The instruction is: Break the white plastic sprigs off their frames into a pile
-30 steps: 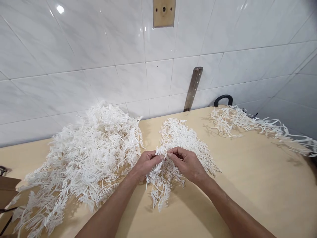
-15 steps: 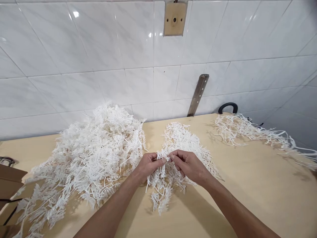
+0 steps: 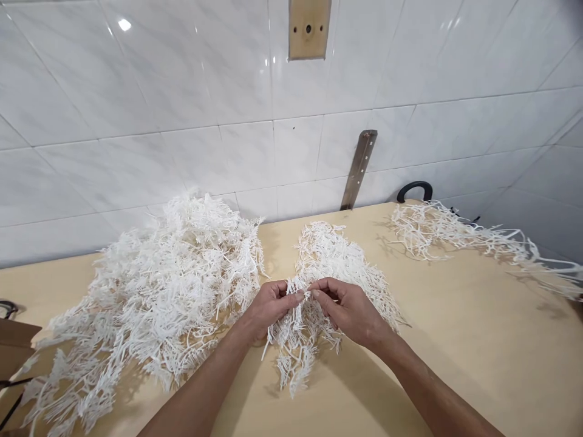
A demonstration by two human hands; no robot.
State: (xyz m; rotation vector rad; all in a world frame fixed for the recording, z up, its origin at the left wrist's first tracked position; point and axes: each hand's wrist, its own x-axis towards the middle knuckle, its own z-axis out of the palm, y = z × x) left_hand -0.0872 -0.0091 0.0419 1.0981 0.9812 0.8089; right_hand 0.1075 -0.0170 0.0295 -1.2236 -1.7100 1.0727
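Apparently the white foliage lay in separate lots so that each was within reach: from where I stood, a big feathery heap (image 3: 177, 285) spread over the table (image 3: 478, 346) at the person's left, a smaller pile (image 3: 334, 249) sat straight ahead, just beyond the hands, and a thin tangle of barer stems (image 3: 423, 227) stretched off to the far right, near a black curved handle (image 3: 414, 189). A white sprig (image 3: 294, 321) was held over the near side of the smaller pile, probably so both thumbs could meet on one small spot. The left hand (image 3: 272, 303) was nearly closed, thumb pressed against the forefinger, gripping the sprig. The right hand (image 3: 348, 308) met it almost tip to tip, thumb and forefinger pinched narrowly on a fine bit of it, the other fingers curled beneath. Whether the lowest strands belonged to the sprig or the pile, I couldn't tell.
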